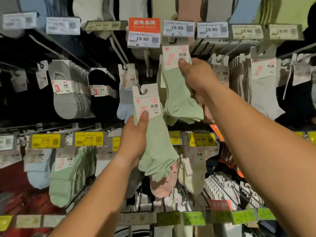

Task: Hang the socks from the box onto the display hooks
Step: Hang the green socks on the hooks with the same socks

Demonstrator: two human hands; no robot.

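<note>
Two green sock packs: left hand (135,141) grips one (153,134); right hand (198,79), at one o'clock, holds the other (179,98); orange sign (144,24) at twelve.

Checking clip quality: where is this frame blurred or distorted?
Head view: wide-angle bending bows the shelf rails; left-edge price tags smear with blur; centre is sharp, label on the left hand's green socks readable; gaps behind hooks dark.
</note>
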